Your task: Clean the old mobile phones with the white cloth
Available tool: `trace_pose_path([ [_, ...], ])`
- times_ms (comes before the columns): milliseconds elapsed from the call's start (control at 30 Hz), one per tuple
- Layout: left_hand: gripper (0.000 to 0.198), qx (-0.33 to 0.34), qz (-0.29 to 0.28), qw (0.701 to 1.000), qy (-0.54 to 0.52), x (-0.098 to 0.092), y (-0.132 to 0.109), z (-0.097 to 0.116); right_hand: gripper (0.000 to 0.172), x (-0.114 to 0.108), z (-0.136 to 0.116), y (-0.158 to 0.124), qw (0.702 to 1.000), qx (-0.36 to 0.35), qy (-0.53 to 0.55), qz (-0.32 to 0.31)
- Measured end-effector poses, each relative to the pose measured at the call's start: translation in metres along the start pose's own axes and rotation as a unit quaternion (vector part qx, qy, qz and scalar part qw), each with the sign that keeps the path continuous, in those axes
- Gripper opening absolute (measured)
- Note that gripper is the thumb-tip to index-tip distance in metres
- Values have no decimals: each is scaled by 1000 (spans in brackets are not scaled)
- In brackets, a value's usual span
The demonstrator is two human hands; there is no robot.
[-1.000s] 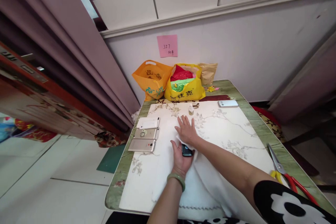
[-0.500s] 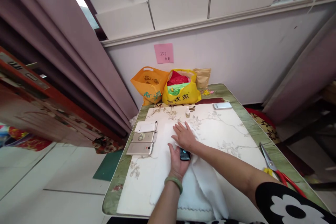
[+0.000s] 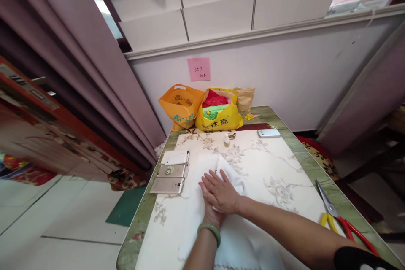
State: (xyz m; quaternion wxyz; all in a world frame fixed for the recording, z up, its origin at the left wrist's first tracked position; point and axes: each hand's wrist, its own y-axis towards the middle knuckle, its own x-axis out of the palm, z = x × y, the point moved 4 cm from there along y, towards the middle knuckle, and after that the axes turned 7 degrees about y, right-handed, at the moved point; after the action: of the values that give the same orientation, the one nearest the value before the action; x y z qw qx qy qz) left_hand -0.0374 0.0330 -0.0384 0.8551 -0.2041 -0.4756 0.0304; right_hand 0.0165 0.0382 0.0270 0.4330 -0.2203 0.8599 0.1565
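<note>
My right hand [image 3: 221,192] lies flat, fingers stretched out, across the palm side of my left hand [image 3: 212,215], which has a green bangle on its wrist. Between the two hands is a small dark phone [image 3: 216,171]; only a dark sliver shows at the fingertips, the rest is covered. A white fuzzy cloth [image 3: 232,236] spreads beneath both hands, and a fold of it rises beside my right hand.
On the left lie a white phone [image 3: 175,157], a phone with a round sticker [image 3: 171,171] and a gold phone [image 3: 166,185]. Farther back are a small bottle [image 3: 227,140], a silver phone [image 3: 268,133], an orange bag [image 3: 182,103] and a yellow bag [image 3: 220,123]. Red-handled scissors [image 3: 330,209] and yellow-handled pliers [image 3: 329,221] lie right.
My right hand has come down over my left palm, covering the phone that showed there before. Both hands sit lower in the view, and a cloth fold now stands behind them.
</note>
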Motion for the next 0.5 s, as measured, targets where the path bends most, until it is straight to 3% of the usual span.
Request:
trace_pose_path([
  [67,55,-26,-8,999,-24,-2,3,-3,62,1,3,10,1000,15,-8,-3],
  [133,63,-80,-57,995,-29,0,6,-6,63,1,9,23,999,25,-20,1],
  [233,72,-92,-104,990,-29,6,7,-5,65,2,20,43,999,30,-37,14],
  [500,64,-76,-74,993,-51,21,-1,1,63,7,61,84,996,87,-29,-3],
])
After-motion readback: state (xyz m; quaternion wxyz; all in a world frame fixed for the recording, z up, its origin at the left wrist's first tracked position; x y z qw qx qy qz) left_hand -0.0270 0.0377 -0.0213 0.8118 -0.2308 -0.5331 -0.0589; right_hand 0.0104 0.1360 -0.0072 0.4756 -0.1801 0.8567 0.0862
